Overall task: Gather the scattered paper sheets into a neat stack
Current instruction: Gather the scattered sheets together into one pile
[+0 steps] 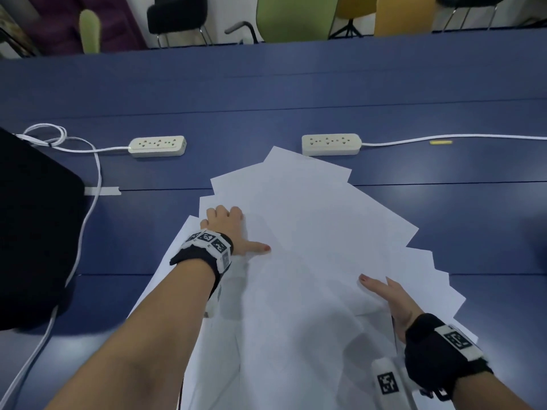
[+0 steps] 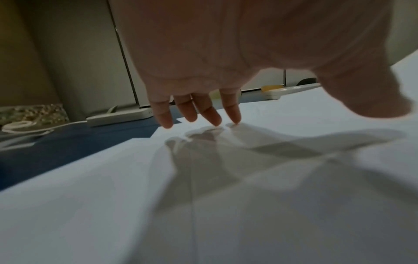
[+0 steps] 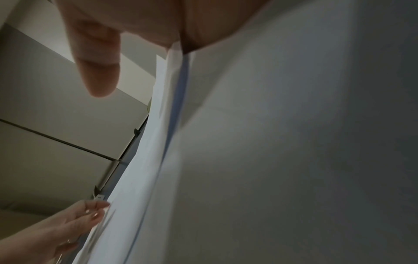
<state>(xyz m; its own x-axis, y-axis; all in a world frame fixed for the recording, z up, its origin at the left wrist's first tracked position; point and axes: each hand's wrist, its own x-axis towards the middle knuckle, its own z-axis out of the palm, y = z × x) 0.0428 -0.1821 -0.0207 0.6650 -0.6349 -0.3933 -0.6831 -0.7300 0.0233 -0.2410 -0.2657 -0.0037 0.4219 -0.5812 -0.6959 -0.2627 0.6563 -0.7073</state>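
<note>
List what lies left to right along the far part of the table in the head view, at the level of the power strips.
Coiled white cable → left power strip → far corner of the fanned paper sheets → right power strip → its white cord → small yellow strip.

looks like an office or meeting room, long blue table (image 1: 296, 84); two power strips (image 1: 157, 146) at 12 o'clock, colourful chairs (image 1: 296, 16) lined up beyond, partition panels behind
</note>
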